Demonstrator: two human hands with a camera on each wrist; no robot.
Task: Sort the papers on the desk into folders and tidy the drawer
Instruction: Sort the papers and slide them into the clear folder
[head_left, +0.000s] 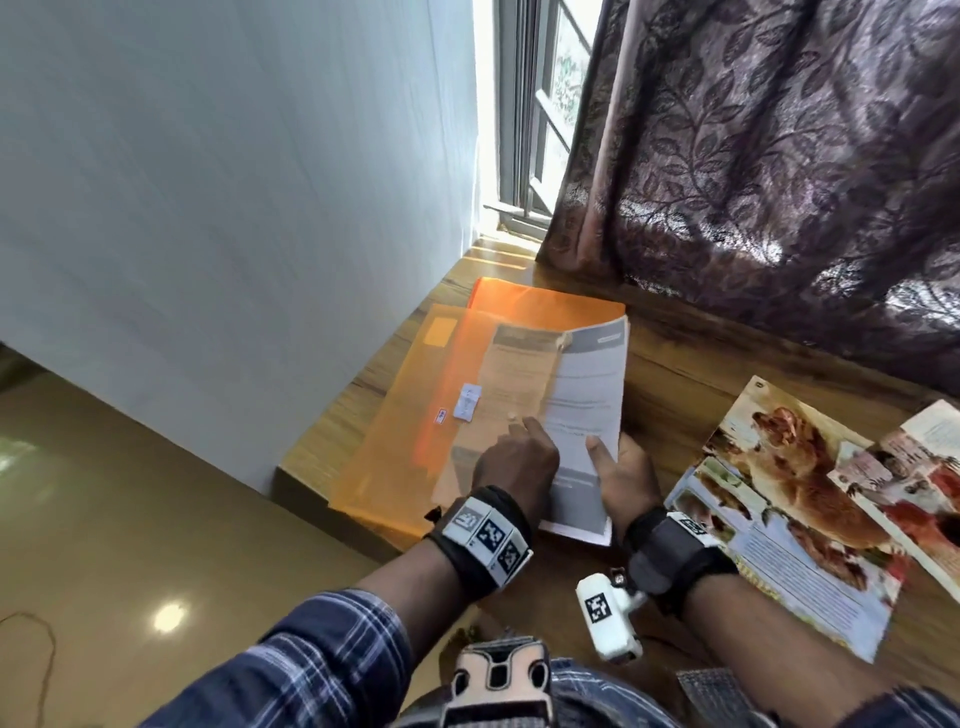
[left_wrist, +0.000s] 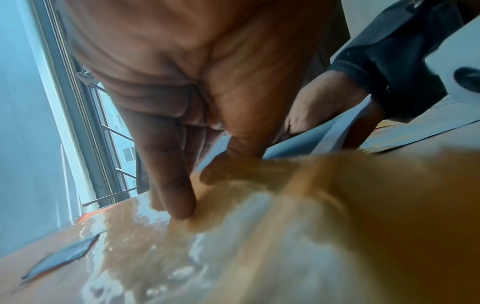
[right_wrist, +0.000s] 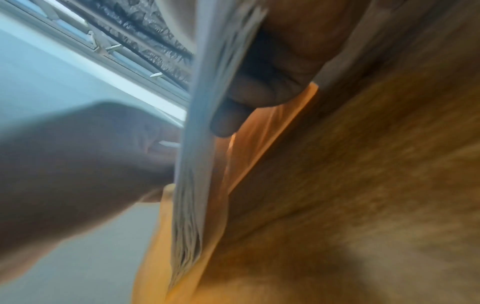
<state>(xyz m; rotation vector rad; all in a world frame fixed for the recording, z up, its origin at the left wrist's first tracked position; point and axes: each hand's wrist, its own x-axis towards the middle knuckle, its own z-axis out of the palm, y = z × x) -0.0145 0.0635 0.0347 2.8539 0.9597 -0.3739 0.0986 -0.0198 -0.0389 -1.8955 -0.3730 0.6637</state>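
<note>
A translucent orange folder (head_left: 415, 415) lies near the left edge of the wooden desk (head_left: 675, 374), with a second orange folder (head_left: 545, 306) under it. A stack of white and grey papers (head_left: 587, 384) sits partly inside the top folder. My left hand (head_left: 519, 441) holds the folder's cover, fingers (left_wrist: 176, 185) on top and thumb tucked beneath the orange sheet (left_wrist: 259, 246). My right hand (head_left: 608, 467) grips the stack's near right edge, with the thumb on top and fingers (right_wrist: 272, 82) under the sheets (right_wrist: 205, 123).
Two opened magazines with animal pictures (head_left: 789, 499) (head_left: 914, 478) lie on the desk's right side. A dark patterned curtain (head_left: 779, 156) hangs behind the desk beside a window (head_left: 530, 104). A white wall (head_left: 234, 182) stands at the left, with floor (head_left: 130, 519) below the desk edge.
</note>
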